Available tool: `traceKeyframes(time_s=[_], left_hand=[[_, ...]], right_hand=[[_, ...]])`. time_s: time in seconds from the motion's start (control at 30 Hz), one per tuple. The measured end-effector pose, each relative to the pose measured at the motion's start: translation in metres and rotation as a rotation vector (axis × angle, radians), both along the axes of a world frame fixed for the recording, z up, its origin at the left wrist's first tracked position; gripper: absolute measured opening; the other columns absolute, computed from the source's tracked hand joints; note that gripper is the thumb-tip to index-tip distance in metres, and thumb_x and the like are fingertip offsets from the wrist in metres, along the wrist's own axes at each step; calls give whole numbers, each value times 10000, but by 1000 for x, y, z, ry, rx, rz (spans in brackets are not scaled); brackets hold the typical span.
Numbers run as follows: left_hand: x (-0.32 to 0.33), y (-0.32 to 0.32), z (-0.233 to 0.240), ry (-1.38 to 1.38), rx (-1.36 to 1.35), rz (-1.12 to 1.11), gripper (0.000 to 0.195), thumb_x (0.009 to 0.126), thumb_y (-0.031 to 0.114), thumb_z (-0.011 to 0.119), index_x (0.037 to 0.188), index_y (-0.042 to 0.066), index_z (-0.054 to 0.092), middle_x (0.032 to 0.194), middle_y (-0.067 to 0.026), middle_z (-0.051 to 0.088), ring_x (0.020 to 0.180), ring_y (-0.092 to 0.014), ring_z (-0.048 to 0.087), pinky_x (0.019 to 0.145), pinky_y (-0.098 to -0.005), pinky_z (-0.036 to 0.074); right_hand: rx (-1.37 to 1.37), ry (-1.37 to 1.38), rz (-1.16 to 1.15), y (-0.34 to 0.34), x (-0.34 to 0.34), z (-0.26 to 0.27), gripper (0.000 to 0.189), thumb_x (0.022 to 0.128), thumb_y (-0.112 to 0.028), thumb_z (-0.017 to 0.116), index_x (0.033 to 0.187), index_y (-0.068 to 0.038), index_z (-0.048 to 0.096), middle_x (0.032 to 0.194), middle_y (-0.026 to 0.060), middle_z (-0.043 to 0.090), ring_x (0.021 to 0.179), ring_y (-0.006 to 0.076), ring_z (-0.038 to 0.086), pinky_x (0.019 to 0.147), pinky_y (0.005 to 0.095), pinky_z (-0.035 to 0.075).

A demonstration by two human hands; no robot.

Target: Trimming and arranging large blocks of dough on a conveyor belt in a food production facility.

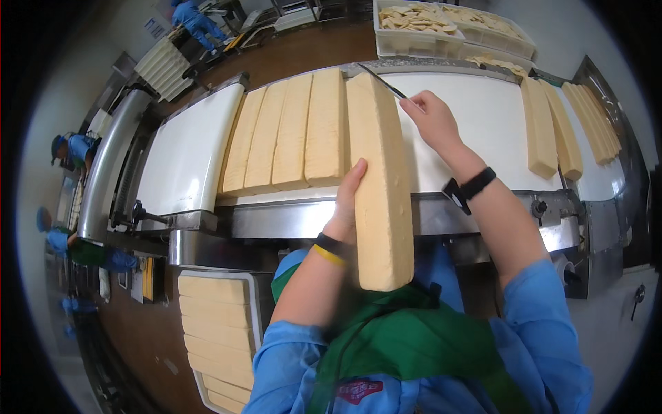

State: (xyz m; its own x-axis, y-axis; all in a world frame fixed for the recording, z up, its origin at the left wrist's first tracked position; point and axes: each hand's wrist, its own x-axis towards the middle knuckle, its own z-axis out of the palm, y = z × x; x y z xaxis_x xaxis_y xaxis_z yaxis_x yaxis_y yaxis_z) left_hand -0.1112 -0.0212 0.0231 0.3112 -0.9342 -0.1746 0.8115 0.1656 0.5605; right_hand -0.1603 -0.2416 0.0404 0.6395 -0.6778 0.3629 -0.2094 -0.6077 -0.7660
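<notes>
A long pale-yellow loaf, apparently crustless bread, extends from the conveyor out over its near steel edge towards my apron. My left hand holds it on its left side, the thumb up along the face and the other fingers hidden. In my right hand is a thin knife, its dark blade pointing up and left across the loaf's far end. Several similar loaves lie side by side on the conveyor just left of the held one.
More loaves lie on the white belt to the right. A crate of loaves stands lower left. Plastic bins of flat pieces stand beyond the conveyor. A steel roller machine is at left. Co-workers in blue are farther off.
</notes>
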Motion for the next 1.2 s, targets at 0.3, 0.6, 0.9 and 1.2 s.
traceKeyframes(time_s=[0.3,0.6,0.9,1.2], left_hand=[[3,5,2,-57,55,-42,468,970,436,483,1239,58,540,1054,-99,655,917,-211,645,783,-331,534],[6,2,-5,-92,90,10,452,971,381,513,1306,85,453,1072,-88,626,925,-189,635,788,-327,536],[9,-4,-12,-142,50,66,440,980,378,497,1299,79,451,1094,-91,608,941,-188,629,790,-318,538],[15,-10,-10,-170,49,139,413,981,399,482,1219,63,508,1041,-85,627,914,-182,635,770,-312,538]], right_hand=[[-83,40,-71,3,11,11,356,890,-396,635,926,-43,657,849,123,696,792,274,659,699,363,501],[-51,-18,-41,19,-9,3,345,888,-390,631,898,-46,659,831,125,700,764,288,665,675,379,505],[-50,-32,-12,38,-35,-1,320,873,-359,654,876,-39,654,765,134,683,701,293,657,633,378,497],[-13,13,59,65,-63,-12,300,868,-334,665,866,-35,647,741,136,673,669,295,649,610,376,492]])
